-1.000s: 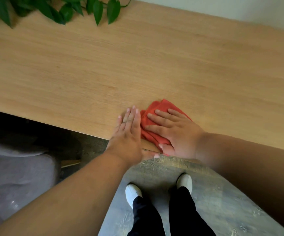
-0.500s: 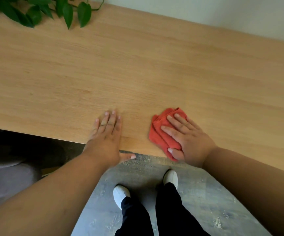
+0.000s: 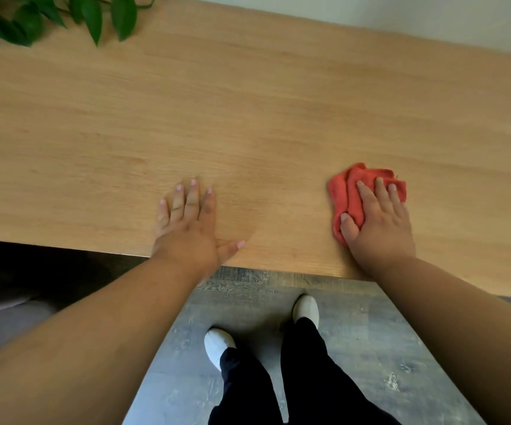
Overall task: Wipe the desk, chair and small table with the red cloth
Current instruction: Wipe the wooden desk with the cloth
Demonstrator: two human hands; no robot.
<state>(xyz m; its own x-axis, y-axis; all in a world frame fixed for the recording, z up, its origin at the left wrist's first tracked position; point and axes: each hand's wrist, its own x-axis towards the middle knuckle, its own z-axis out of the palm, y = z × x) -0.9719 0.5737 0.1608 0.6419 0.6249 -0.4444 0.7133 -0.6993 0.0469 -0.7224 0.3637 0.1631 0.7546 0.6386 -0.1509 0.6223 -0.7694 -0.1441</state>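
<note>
On the smooth wood-grain desk [image 3: 248, 118], left hand [image 3: 186, 222] flat, spread; right hand [image 3: 377, 222] flat atop crumpled red cloth [image 3: 344, 194].

On desk [image 3: 248, 118]: left hand [image 3: 186, 228] lower centre, cloth [image 3: 344, 194] under right hand [image 3: 377, 222] right; plant [image 3: 33, 16] upper left.

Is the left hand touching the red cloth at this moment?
Apart. In the head view the left hand lies flat on the desk, and bare wood shows between it and the red cloth under the right hand.
</note>
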